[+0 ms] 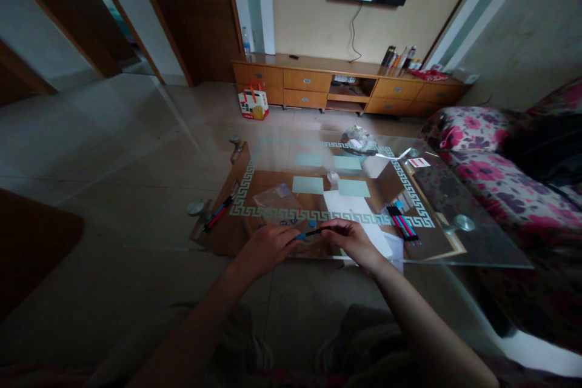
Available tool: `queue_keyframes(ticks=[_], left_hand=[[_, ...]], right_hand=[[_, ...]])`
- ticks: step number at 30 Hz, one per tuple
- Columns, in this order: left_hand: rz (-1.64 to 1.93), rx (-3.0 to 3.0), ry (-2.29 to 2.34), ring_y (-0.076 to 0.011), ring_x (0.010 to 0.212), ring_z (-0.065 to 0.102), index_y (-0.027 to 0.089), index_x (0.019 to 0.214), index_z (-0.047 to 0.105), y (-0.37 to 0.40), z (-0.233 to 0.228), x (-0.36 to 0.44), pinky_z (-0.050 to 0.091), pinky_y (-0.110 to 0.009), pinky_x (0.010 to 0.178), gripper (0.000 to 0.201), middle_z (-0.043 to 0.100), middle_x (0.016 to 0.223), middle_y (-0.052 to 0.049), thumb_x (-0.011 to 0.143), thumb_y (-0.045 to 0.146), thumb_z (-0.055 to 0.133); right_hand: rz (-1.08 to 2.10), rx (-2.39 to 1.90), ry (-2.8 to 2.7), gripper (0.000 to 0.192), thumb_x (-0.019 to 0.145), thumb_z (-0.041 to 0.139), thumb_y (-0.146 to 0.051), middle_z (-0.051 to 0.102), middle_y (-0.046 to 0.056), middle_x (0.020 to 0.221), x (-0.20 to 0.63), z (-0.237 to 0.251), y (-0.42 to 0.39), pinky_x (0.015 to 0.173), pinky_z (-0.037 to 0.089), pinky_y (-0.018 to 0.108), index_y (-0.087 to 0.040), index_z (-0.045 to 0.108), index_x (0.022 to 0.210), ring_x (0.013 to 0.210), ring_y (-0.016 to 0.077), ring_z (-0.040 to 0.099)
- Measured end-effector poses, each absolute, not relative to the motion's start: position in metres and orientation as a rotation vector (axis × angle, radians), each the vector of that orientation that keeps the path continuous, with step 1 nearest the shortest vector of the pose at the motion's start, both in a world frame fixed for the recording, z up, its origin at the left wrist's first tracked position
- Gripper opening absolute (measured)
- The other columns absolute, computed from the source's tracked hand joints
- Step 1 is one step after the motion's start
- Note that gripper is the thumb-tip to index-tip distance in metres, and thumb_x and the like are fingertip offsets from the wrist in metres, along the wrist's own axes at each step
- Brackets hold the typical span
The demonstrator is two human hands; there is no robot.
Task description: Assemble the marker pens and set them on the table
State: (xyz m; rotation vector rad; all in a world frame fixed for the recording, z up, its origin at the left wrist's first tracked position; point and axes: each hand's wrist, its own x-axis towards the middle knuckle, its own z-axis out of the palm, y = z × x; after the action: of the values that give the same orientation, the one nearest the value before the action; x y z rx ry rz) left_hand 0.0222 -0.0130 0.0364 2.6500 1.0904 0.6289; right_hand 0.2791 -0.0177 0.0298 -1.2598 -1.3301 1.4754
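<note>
The person sat at the near edge of the low glass-topped counter (473,242), both hands raised just over it. The left hand (268,247) had its grip closed on the blue end of a slim dark pen (311,233), and the right hand (352,237) pinched the pen's other end, so the pen lay level between the two hands, just above the glass. A white sheet of paper (350,206) lay on the counter under and beyond the right hand. Just right of it sat a small bunch of red, blue and black pens (402,224). Near the left corner lay a few more red and blue pens (218,213), well apart from the hands. A clear plastic bag (275,199) rested beyond the left hand, and pale green cards (308,184) lay farther back.
</note>
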Motion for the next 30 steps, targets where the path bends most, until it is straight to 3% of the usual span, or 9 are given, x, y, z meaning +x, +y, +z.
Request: queue_keyframes(ticks=[6,9,13,22,30], left_hand=[[0.635,2.623,1.111,-0.0189,0.088,0.067,0.019,0.109,0.067,-0.013,0.037,0.020,0.054,-0.032,0.080,0.020,0.072,0.099,-0.006,0.097,0.029,0.055],[0.644,2.625,1.102,-0.0190,0.089,0.067,0.019,0.109,0.067,-0.013,0.035,0.019,0.054,-0.033,0.081,0.020,0.072,0.100,-0.006,0.097,0.029,0.055],[0.661,2.633,1.098,-0.0189,0.090,0.067,0.019,0.109,0.067,-0.013,0.034,0.020,0.054,-0.033,0.081,0.020,0.072,0.102,-0.007,0.097,0.030,0.054],[0.638,2.622,1.087,-0.0190,0.089,0.067,0.019,0.108,0.067,-0.012,0.035,0.020,0.053,-0.033,0.081,0.019,0.072,0.099,-0.006,0.097,0.029,0.054],[0.641,2.621,1.090,-0.0195,0.088,0.067,0.019,0.107,0.068,-0.012,0.033,0.020,0.054,-0.034,0.080,0.021,0.071,0.100,-0.007,0.098,0.030,0.053]], right_hand=[[1.241,-1.395,-1.337,0.044,0.078,0.072,-0.053,0.072,0.006,0.086,0.315,0.036,-0.003,0.060,0.045,0.027,-0.016,0.072,0.102,0.065,0.0134,0.057],[0.904,-1.540,-1.576,0.041,0.082,0.066,-0.054,0.074,0.009,0.089,0.339,0.037,0.004,0.068,0.049,0.031,-0.016,0.074,0.095,0.074,0.0193,0.064],[0.516,-1.871,-1.912,0.027,0.085,0.063,-0.041,0.075,0.008,0.092,0.365,0.029,0.005,0.069,0.048,0.030,-0.020,0.074,0.097,0.075,0.0204,0.066],[0.517,-1.925,-2.154,0.022,0.079,0.062,-0.020,0.074,0.006,0.093,0.369,0.017,0.005,0.074,0.047,0.027,-0.022,0.074,0.097,0.082,0.0194,0.067],[0.538,-1.948,-2.174,0.023,0.078,0.061,-0.017,0.074,0.006,0.091,0.368,0.013,0.004,0.078,0.047,0.028,-0.021,0.074,0.097,0.084,0.0197,0.067]])
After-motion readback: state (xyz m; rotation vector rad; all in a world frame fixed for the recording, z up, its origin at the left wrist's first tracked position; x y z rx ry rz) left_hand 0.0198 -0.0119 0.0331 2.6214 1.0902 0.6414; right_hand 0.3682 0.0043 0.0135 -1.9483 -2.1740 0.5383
